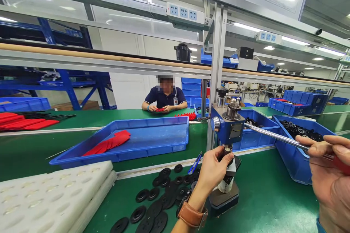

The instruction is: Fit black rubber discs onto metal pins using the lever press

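A blue hand press (228,127) stands on the bench in front of me. My left hand (216,169) is closed at the press, thumb and fingers pinched just below the ram (227,149). Whatever sits between those fingertips is mostly hidden; a bit of dark material shows there. On the right, my right hand (328,167) is closed around the end of the long metal press lever (276,135), over its red grip. Many black discs (155,209) lie loose and overlapping left of the press base (224,198). Beside them rest blue-handled tweezers (194,164).
White foam trays (54,193) are stacked at left. A shallow blue tray (153,134) holds a red piece (109,142). Blue bins (298,160) of black parts stand behind the press and at right. Across the bench sits a person (165,96) handling something red.
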Motion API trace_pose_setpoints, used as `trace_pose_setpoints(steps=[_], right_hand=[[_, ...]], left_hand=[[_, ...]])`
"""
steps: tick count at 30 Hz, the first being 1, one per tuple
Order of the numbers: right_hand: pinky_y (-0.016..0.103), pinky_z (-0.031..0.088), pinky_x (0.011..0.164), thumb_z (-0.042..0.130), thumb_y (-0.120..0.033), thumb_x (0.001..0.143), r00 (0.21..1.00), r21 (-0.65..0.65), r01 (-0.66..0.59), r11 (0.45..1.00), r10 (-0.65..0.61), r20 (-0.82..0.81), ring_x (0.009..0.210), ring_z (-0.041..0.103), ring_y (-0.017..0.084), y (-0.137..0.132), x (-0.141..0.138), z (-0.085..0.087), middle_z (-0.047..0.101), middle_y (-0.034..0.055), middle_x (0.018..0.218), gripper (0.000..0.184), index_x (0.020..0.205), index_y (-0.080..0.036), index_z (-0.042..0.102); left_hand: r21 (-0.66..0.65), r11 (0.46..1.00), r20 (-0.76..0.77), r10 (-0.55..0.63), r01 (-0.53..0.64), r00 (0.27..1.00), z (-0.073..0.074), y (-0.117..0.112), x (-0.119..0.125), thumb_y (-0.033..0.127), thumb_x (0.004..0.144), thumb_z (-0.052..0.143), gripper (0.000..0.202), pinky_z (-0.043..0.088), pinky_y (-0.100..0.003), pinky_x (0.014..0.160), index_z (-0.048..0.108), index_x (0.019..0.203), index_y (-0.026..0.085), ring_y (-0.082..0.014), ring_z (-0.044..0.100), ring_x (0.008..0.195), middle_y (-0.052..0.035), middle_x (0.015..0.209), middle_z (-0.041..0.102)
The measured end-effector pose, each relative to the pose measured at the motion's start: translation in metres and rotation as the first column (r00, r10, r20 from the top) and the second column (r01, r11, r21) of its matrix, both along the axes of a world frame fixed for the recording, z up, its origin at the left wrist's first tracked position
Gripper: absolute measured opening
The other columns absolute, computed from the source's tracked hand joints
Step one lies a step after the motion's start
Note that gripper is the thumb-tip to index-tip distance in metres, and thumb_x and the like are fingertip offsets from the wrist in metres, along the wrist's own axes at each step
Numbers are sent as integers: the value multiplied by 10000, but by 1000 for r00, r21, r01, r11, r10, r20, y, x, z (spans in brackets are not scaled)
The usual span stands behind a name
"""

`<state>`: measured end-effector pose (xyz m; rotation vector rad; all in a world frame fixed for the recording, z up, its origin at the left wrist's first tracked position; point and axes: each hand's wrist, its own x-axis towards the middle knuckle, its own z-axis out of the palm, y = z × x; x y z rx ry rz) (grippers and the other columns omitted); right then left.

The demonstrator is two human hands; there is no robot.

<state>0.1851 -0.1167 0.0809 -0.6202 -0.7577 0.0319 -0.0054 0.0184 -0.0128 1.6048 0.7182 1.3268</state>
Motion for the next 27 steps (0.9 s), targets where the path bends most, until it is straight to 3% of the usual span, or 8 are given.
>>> trace_pose_setpoints(steps=[11, 17, 21, 23, 25, 27], right_hand=[[491, 617, 921, 561, -128, 693, 998, 63, -49, 997, 51, -36, 695, 726, 196, 2, 6, -54, 730, -4, 680, 216, 788, -195, 743], [518, 607, 948, 587, -110, 695, 996, -25, -79, 997, 80, 32, 866, 770, 282, -1, 14, -62, 754, 39, 719, 226, 821, -164, 766], [447, 639, 912, 620, -111, 721, 997, 70, -55, 996, 50, 66, 731, 769, 208, 3, 11, -71, 767, 11, 714, 169, 783, -178, 763], [423, 641, 911, 651, -134, 751, 992, 71, -66, 995, 58, 109, 759, 779, 213, 0, 14, -76, 776, 7, 724, 141, 792, -194, 771], [428, 624, 944, 678, -196, 795, 974, -77, -94, 993, 107, 200, 932, 776, 268, -10, 24, -77, 804, 41, 870, 155, 895, -212, 796], [413, 628, 928, 702, -301, 826, 913, -357, -26, 934, 167, 373, 1052, 744, 304, -23, 40, -70, 789, 72, 1077, 260, 1058, -234, 796]], left_hand=[[-31, 999, -48, -13, 11, 999, -2, 2, 0, 396, 826, 724, 305, 484, -268, 685, 751, 924, 108, -221, 667, 806, -87, 862, 761], [-32, 999, -47, -17, 16, 999, -3, 2, 0, 398, 830, 717, 302, 483, -270, 692, 746, 914, 109, -226, 676, 817, -89, 866, 766], [-32, 999, -53, -20, 18, 998, -3, 2, 0, 389, 828, 718, 294, 484, -268, 693, 751, 912, 110, -223, 675, 811, -86, 857, 765], [-24, 1000, -39, -18, 17, 999, -2, 2, 1, 391, 820, 728, 292, 488, -268, 689, 756, 898, 112, -221, 674, 797, -83, 840, 762], [-11, 1000, -21, -8, 8, 1000, -3, 2, 1, 395, 808, 743, 291, 491, -267, 684, 762, 881, 114, -218, 672, 779, -78, 816, 758], [-2, 1000, -8, -4, 4, 1000, -3, 2, 1, 401, 797, 755, 292, 492, -265, 676, 766, 868, 118, -216, 668, 762, -71, 791, 752]])
